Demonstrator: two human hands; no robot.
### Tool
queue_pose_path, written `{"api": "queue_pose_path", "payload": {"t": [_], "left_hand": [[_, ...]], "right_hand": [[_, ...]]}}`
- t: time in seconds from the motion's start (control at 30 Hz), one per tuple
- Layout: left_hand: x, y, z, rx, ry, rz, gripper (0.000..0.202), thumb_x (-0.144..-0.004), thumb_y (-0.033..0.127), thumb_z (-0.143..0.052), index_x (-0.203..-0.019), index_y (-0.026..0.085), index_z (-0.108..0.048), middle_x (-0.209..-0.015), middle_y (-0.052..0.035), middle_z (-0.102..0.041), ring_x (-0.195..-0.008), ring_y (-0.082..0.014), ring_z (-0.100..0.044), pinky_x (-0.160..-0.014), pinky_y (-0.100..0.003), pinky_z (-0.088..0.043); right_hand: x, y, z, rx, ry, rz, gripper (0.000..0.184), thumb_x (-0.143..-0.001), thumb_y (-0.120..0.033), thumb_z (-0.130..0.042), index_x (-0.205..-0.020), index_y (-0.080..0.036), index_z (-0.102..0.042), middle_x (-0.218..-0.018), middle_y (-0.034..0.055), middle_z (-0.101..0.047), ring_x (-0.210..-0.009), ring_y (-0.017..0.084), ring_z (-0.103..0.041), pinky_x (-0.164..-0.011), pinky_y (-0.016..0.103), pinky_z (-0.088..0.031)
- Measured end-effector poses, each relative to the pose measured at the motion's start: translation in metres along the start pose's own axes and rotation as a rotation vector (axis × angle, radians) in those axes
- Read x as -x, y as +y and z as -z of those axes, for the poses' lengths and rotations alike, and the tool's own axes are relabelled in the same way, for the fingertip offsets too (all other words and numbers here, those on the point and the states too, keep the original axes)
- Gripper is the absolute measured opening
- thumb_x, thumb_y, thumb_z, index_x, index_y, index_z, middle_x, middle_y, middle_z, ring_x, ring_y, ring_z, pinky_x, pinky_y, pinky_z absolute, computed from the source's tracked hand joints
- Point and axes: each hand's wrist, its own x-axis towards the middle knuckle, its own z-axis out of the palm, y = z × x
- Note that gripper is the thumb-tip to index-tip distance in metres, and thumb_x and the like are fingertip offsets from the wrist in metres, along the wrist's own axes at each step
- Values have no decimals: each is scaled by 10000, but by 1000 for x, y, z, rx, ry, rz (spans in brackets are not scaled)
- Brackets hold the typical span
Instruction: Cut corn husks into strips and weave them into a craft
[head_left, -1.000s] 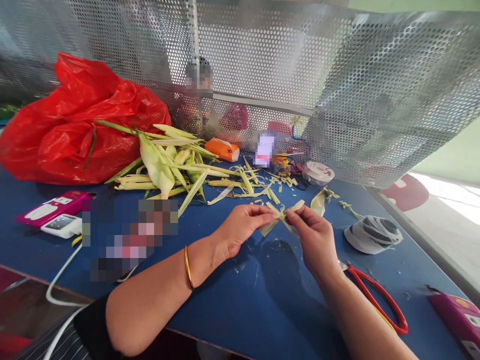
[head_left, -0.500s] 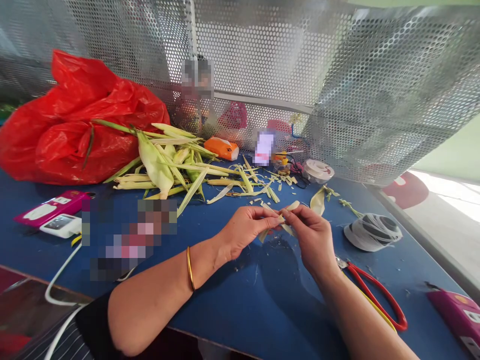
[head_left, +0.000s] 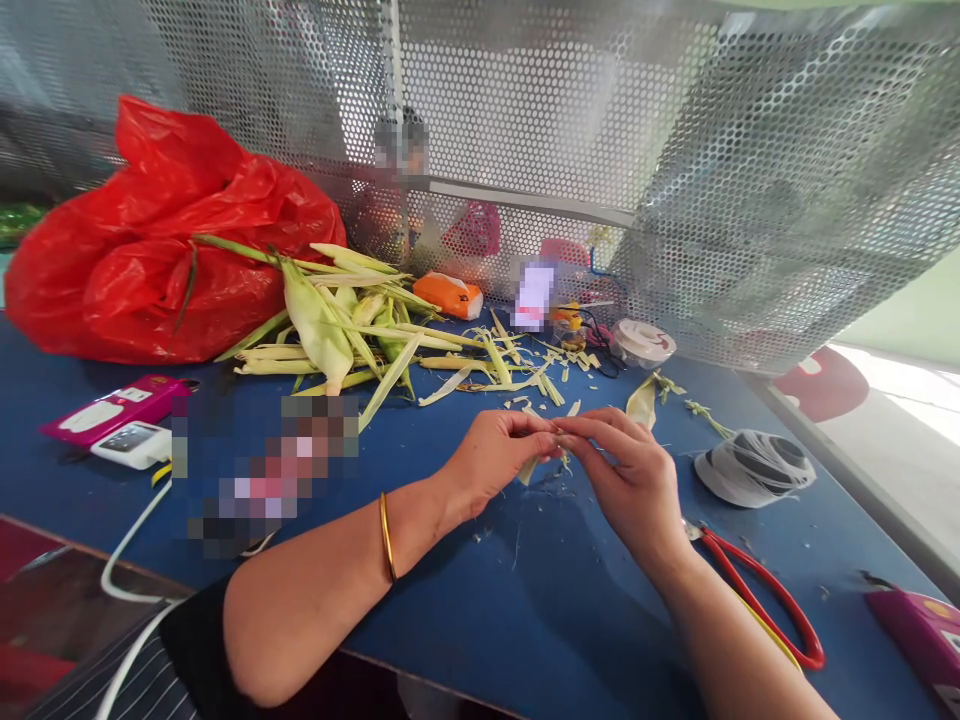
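Note:
My left hand [head_left: 499,455], below a gold bangle [head_left: 387,537], pinches a small pale piece of corn husk [head_left: 528,470] between thumb and fingers. The fingertips of my right hand [head_left: 637,485] meet the left ones and are closed on the same piece, most of which the fingers hide. Just beyond the hands lie husk scraps [head_left: 551,390] and a wider husk leaf [head_left: 642,404]. A pile of green corn husks [head_left: 319,330] sits farther back to the left. Beside my right wrist rest red-handled pliers [head_left: 772,590].
A red plastic bag [head_left: 180,250] fills the back left, near an orange tissue pack [head_left: 448,296]. On the right stand a spool of clear line [head_left: 754,468] and a tape roll [head_left: 643,343]. Perforated metal mesh [head_left: 525,120] borders the blue table [head_left: 450,620] at the back; a white cable [head_left: 120,540] hangs at left.
The right hand's fingers have straightened and shifted slightly at the left fingertips. A pale husk end that stuck out by the right fingers no longer shows. The whole view has shifted slightly.

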Motion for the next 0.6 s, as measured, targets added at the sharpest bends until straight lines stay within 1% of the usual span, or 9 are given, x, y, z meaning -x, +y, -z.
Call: {"api": "queue_pose_path", "payload": {"t": [0.07, 0.2, 0.33, 0.47, 0.6], "left_hand": [[0, 1, 0, -13, 8, 14, 136, -699, 291, -734, -702, 156, -722, -661, -9, -632, -648, -106, -533, -693, -265, -416], [1, 0, 1, -34, -3, 38, 170, -705, 322, -730, -693, 154, -716, -652, -4, -615, -628, -101, -513, -649, -254, -388], [1, -2, 1, 17, -15, 77, 198, -692, 344, -748, -709, 148, -725, -665, -14, -632, -639, -107, -532, -666, -259, -405], [0, -2, 0, 65, -9, 123, 231, -684, 367, -761, -732, 142, -742, -695, -36, -659, -670, -123, -566, -703, -274, -429], [0, 1, -1, 78, -1, 122, 223, -687, 355, -765, -752, 142, -757, -684, -31, -661, -653, -108, -557, -690, -260, -428]], "right_hand": [[0, 0, 0, 24, -28, 26, 126, -901, -277, -626, -951, -281, -741, -886, 17, -719, -851, 198, -653, -815, 374, -446], [-2, -1, 2, 22, -54, 23, 91, -894, -281, -636, -905, -270, -726, -868, 7, -726, -828, 193, -658, -805, 368, -450], [-3, 1, 2, 79, -53, 61, 84, -897, -270, -630, -862, -257, -706, -828, -2, -726, -789, 183, -655, -793, 360, -446], [-2, 2, 0, 167, -20, 84, 109, -897, -255, -630, -796, -240, -671, -797, -3, -716, -750, 181, -642, -782, 357, -437], [-1, 0, 0, 207, -9, 109, 125, -898, -228, -615, -777, -229, -647, -787, 1, -705, -758, 183, -636, -774, 349, -429]]}}
